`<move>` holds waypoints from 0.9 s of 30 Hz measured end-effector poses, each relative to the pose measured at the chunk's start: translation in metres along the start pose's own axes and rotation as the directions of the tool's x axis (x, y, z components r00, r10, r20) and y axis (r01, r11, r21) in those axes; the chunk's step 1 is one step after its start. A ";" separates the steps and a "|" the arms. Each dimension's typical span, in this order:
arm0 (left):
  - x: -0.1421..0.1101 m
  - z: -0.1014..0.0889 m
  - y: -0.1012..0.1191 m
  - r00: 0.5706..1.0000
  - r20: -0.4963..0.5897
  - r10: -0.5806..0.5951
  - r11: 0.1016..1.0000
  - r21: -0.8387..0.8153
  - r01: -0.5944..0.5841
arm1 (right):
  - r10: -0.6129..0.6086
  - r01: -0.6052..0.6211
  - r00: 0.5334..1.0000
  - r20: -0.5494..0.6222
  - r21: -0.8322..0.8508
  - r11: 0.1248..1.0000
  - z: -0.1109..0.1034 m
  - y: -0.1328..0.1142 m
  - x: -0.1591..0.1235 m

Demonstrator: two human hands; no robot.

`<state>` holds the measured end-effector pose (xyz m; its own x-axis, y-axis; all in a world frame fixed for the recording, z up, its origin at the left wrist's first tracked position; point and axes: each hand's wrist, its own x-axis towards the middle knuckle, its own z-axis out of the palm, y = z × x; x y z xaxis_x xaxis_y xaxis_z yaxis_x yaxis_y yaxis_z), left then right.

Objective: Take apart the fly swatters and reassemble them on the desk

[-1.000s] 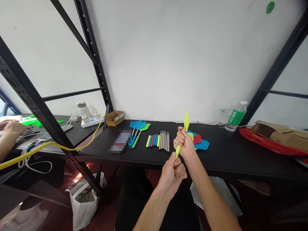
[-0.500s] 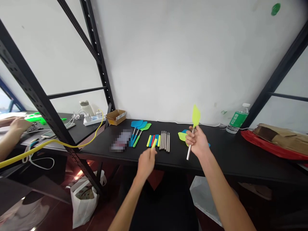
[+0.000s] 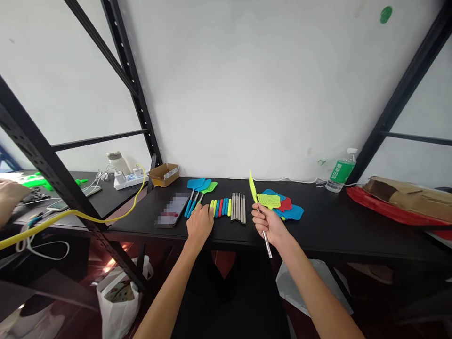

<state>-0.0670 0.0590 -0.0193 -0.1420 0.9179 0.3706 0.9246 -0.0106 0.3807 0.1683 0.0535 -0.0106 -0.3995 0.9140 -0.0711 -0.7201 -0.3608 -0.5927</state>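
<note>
My right hand (image 3: 269, 227) is closed round the bare metal rod of a yellow-green fly swatter (image 3: 253, 188), head up and tilted left above the table edge. My left hand (image 3: 199, 225) rests on the black table (image 3: 328, 226), fingertips curled onto a yellow handle grip (image 3: 212, 206) at the left end of a row of coloured grips (image 3: 221, 207). Several bare metal rods (image 3: 238, 207) lie right of that row. A pile of loose swatter heads (image 3: 278, 205) in yellow, red and blue lies beyond my right hand.
Three assembled swatters (image 3: 197, 190) and a phone (image 3: 171, 212) lie left of the grips. A small cardboard box (image 3: 163, 174), a water bottle (image 3: 339, 170) and a red and brown bundle (image 3: 402, 200) stand further off. Another person's hand (image 3: 9, 197) shows at the far left, behind black rack posts.
My left hand pulled the yellow grip off the swatter's rod and carried it down to the row of grips. My right hand lowered the swatter, now with a bare rod.
</note>
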 end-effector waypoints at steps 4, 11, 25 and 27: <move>-0.015 -0.011 0.030 0.981 0.153 0.117 0.755 -0.656 0.013 | 0.165 -0.177 0.962 0.218 0.036 0.984 0.010 0.011 -0.007; -0.030 -0.007 0.085 0.924 0.321 0.205 -0.021 -0.943 0.333 | 0.171 -0.149 0.965 0.197 -0.120 0.981 0.032 0.020 -0.010; 0.008 -0.007 0.054 0.961 0.073 -0.267 0.219 -0.966 0.134 | -0.319 0.150 0.903 -0.287 -0.484 0.862 -0.010 0.011 0.045; 0.000 -0.003 0.051 0.970 0.071 -0.232 0.256 -0.958 0.131 | -0.373 0.157 0.859 -0.351 -0.513 0.844 -0.016 0.007 0.059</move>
<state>-0.0209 0.0570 0.0023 -0.3277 0.9209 0.2112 -0.1204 -0.2625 0.9574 0.1488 0.1080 -0.0315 0.1251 0.9846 -0.1219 -0.3790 -0.0662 -0.9230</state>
